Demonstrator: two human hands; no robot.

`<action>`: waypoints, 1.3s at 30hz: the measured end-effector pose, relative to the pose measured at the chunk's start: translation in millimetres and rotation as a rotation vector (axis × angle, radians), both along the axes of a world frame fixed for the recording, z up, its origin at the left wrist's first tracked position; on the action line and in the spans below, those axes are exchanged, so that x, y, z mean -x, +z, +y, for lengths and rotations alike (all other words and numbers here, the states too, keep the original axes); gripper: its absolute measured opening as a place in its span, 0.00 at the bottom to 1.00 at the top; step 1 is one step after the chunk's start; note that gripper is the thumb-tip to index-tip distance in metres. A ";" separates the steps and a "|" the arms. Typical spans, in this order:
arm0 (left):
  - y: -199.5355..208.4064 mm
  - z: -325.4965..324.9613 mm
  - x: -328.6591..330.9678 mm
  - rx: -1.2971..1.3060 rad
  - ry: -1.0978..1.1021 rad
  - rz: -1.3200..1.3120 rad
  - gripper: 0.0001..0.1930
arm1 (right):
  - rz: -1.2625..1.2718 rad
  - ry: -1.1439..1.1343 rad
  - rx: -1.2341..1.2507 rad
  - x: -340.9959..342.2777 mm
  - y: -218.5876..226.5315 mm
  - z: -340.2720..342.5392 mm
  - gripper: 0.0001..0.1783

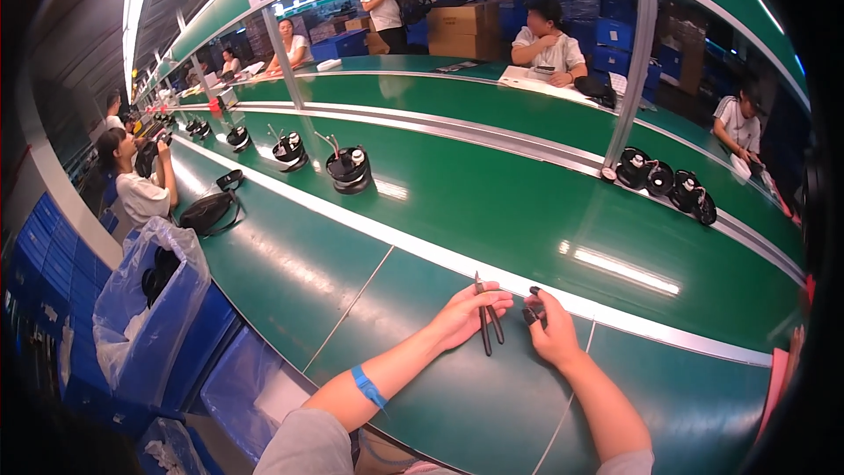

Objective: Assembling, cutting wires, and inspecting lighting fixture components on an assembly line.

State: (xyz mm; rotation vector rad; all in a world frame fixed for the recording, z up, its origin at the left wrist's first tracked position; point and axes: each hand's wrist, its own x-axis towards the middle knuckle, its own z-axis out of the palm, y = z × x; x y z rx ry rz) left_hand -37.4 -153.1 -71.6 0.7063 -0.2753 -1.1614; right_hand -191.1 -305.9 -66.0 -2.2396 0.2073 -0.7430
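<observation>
My left hand [472,310] is closed around a pair of pliers [485,332] with slim black handles. The metal jaws point up and away, and the two handles hang apart below the fingers. Just to the right is my right hand [554,330], with black covers on some fingertips. Its fingers are bent but apart, and I see nothing between them. Both hands hover over the green worktop [422,396], beside the pale metal strip [589,306] that edges the conveyor. A blue band [367,385] circles my left forearm.
Black round units [350,170] with wires stand along the green conveyor [475,211]. Several more black parts [659,180] sit on the far rail. A black bag [209,213] lies at left, near a plastic-lined blue bin [189,321]. Co-workers [547,48] occupy places along the line.
</observation>
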 end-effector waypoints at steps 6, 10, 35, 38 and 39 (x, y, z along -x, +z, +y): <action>0.9 2.2 -1.1 -0.022 0.014 -0.069 0.26 | 0.046 0.003 -0.013 0.6 7.8 3.7 0.23; -2.0 2.0 -2.8 -0.016 -0.012 -0.098 0.28 | 0.010 0.006 0.012 0.4 2.3 1.7 0.20; 9.7 2.4 3.6 -0.008 -0.015 -0.114 0.26 | 0.008 0.035 0.052 2.1 -1.3 -1.0 0.20; 9.4 0.1 0.2 -0.019 -0.005 -0.093 0.26 | 0.035 0.035 0.067 -1.5 1.3 -2.6 0.20; 8.7 0.1 0.1 -0.019 -0.007 -0.091 0.26 | 0.039 0.038 0.064 -1.6 0.8 -2.8 0.19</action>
